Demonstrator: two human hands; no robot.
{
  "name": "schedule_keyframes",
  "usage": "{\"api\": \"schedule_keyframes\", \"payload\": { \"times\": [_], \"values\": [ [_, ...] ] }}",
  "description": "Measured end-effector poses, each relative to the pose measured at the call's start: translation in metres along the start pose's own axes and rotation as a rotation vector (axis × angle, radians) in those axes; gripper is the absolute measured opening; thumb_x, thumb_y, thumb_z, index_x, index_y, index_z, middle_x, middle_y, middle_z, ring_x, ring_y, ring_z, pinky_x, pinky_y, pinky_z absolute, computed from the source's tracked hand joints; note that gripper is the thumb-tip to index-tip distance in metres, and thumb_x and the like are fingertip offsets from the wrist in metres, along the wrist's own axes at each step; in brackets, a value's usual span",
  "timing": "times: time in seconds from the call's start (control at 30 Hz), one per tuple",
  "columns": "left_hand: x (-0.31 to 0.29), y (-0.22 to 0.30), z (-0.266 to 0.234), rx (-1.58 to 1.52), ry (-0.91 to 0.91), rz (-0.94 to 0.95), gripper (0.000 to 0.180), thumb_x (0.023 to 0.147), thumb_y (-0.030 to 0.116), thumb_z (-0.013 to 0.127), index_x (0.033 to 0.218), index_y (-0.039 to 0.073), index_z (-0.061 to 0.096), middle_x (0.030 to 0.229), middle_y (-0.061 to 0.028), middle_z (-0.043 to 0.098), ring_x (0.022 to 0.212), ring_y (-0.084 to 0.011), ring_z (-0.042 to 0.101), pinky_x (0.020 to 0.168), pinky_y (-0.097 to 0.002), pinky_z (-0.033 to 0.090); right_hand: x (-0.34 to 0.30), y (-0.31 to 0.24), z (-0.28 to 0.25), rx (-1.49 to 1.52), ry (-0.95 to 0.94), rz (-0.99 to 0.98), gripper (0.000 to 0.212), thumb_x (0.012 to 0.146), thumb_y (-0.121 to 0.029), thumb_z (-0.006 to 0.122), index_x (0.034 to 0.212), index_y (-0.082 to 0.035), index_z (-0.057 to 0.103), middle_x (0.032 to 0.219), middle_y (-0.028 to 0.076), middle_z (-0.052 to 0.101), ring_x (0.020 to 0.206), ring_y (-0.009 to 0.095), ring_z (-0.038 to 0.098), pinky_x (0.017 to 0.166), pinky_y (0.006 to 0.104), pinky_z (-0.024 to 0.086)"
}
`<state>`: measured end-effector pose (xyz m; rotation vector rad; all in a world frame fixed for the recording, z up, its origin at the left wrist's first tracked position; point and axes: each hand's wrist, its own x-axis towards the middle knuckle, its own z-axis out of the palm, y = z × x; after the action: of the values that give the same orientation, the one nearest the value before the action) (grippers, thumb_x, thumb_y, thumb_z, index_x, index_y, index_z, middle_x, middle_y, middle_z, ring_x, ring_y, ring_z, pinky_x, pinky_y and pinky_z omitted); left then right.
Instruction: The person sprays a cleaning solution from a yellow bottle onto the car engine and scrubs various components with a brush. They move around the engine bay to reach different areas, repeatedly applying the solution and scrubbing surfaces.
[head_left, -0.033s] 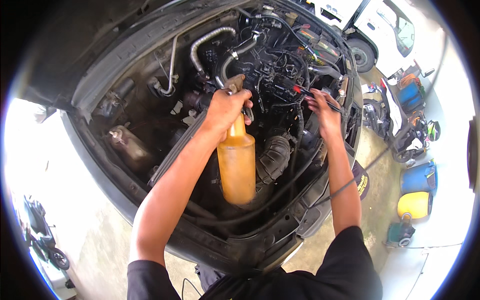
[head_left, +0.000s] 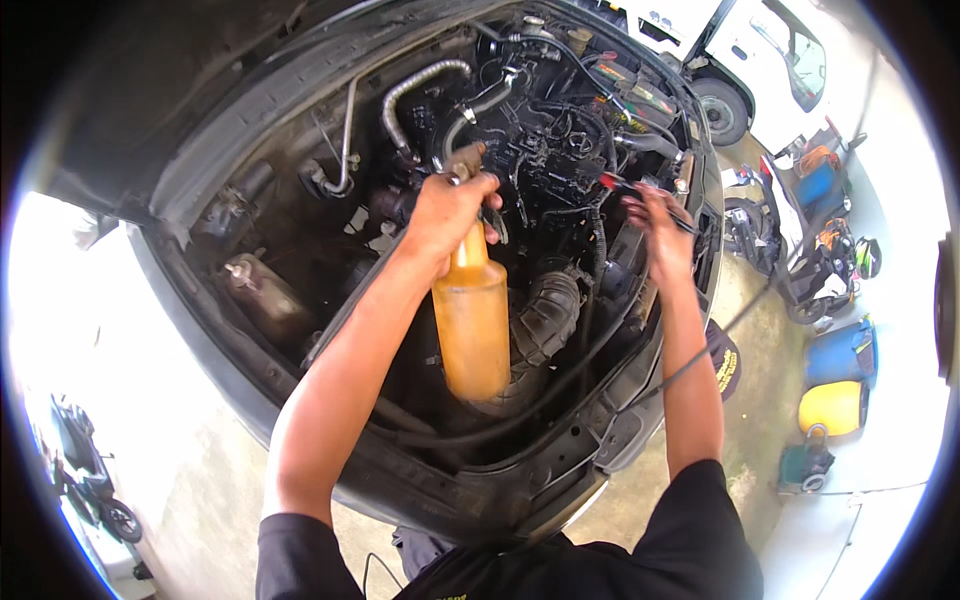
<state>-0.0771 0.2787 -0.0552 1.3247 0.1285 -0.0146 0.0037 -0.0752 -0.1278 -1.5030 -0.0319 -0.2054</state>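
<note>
My left hand (head_left: pixel 450 218) is wrapped round the neck of an amber spray bottle (head_left: pixel 473 335), whose spray head points toward the far side of the engine bay. In my right hand (head_left: pixel 662 228) is a slim brush (head_left: pixel 609 181) with a black handle and a red collar. Its bristle end is hard to make out against the dark, wet-looking engine (head_left: pixel 555 150). The bottle hangs above the bay, beside a ribbed black air hose (head_left: pixel 548 315). My fingers hide most of the bottle's trigger.
The raised hood (head_left: pixel 90 110) shades the far left. A cloudy reservoir (head_left: pixel 265 288) sits at the bay's left, a battery (head_left: pixel 640 95) at its far right. A thin dark cable crosses by my right forearm. Beyond stand a white vehicle (head_left: pixel 770 95), a motorcycle, a blue drum (head_left: pixel 840 352) and a yellow container (head_left: pixel 832 408).
My right hand and the brush have shifted slightly to the right and nearer to me. The spray bottle in my left hand has moved slightly up and left.
</note>
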Motion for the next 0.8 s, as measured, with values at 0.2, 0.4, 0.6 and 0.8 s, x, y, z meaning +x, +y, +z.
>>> {"api": "schedule_keyframes", "payload": {
  "times": [0.2,0.4,0.6,0.8],
  "values": [
    [-0.043,0.115,-0.017,0.062,0.105,0.463,0.061,0.108,0.015,0.076,0.164,-0.001,0.057,0.108,-0.0132,0.079,0.075,-0.0193,0.071,0.054,-0.0340,0.058,-0.081,-0.102,-0.065,0.248,0.201,-0.171,0.042,0.115,-0.034,0.077,0.142,-0.002,0.076,0.130,0.010,0.082,0.113,0.018,0.076,0.103,0.0309,0.056],
    [-0.076,0.214,-0.058,0.067,0.111,0.895,0.053,0.114,0.011,0.069,0.162,-0.005,0.057,0.113,-0.0128,0.078,0.074,-0.0201,0.071,0.059,-0.0344,0.060,-0.162,-0.197,-0.039,0.159,0.540,-0.588,0.036,0.118,-0.028,0.071,0.141,-0.001,0.076,0.138,0.013,0.081,0.118,0.021,0.077,0.105,0.0349,0.057],
    [-0.055,0.204,-0.114,0.240,-0.082,0.902,0.051,0.117,0.014,0.069,0.163,-0.004,0.059,0.109,-0.0094,0.076,0.067,-0.0144,0.067,0.058,-0.0305,0.058,-0.268,-0.216,0.057,-0.008,0.875,-1.061,0.033,0.117,-0.025,0.070,0.133,0.004,0.074,0.129,0.018,0.081,0.109,0.027,0.081,0.093,0.0380,0.061],
    [0.032,0.127,-0.156,0.478,-0.278,0.540,0.035,0.116,0.017,0.069,0.146,-0.001,0.072,0.103,-0.0075,0.076,0.064,-0.0121,0.068,0.058,-0.0299,0.060,-0.261,-0.149,0.182,-0.388,0.412,-0.592,0.025,0.115,-0.008,0.073,0.137,0.002,0.072,0.122,0.010,0.079,0.102,0.014,0.075,0.093,0.0290,0.059]
  ]
}}
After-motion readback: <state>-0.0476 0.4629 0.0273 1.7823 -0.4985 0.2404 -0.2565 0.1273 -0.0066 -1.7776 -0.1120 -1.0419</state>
